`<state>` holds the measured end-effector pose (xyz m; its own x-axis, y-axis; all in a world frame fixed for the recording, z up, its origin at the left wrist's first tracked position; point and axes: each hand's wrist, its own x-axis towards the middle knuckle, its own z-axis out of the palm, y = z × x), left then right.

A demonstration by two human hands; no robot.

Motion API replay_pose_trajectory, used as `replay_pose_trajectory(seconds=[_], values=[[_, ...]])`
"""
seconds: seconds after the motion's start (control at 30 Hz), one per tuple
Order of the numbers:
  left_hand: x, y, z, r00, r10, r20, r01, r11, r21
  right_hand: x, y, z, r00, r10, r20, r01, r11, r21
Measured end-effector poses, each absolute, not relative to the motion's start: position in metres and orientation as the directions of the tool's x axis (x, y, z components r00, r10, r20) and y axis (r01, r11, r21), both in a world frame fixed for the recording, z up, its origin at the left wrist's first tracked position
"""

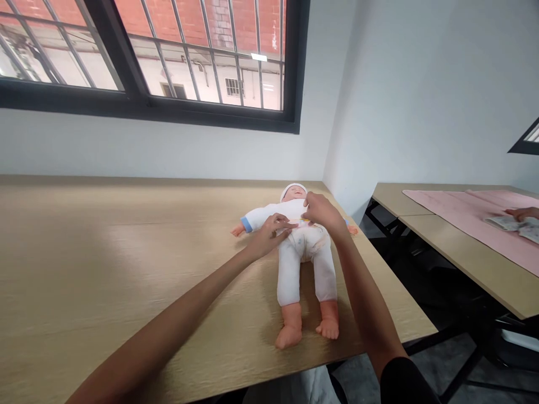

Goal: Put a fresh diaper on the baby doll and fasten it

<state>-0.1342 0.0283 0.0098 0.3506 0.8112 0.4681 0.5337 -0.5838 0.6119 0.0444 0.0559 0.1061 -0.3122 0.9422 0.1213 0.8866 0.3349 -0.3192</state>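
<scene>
A baby doll in a white suit and white cap lies on its back on a light wooden table, its head toward the wall and its bare feet toward me. My left hand rests with extended fingers on the doll's middle. My right hand is just above it at the doll's chest, its fingers bent against the white suit. Whether it pinches the fabric is hidden. A thin yellowish strip shows at the suit's front between my hands.
The table's right edge runs close to the doll's right side, with a drop to the dark floor beyond. On a separate table, a co-worker's hand touches a patterned white item on a pink mat. A barred window is above the wall.
</scene>
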Motion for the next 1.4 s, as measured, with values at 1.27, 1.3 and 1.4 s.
replay_pose_trajectory(seconds=[1.27,1.3,1.4], values=[[-0.118,0.023,0.005,0.638,0.603,0.479,0.759,-0.598,-0.258,0.095,0.072,-0.013,-0.131,0.794,0.594,0.382,0.593,-0.708],[-0.118,0.023,0.004,0.635,0.601,0.485,0.759,-0.603,-0.247,0.095,0.072,-0.013,-0.132,0.796,0.591,0.381,0.591,-0.711],[-0.117,0.022,0.004,0.632,0.603,0.486,0.759,-0.608,-0.233,0.094,0.07,-0.012,-0.137,0.805,0.578,0.396,0.579,-0.713]])
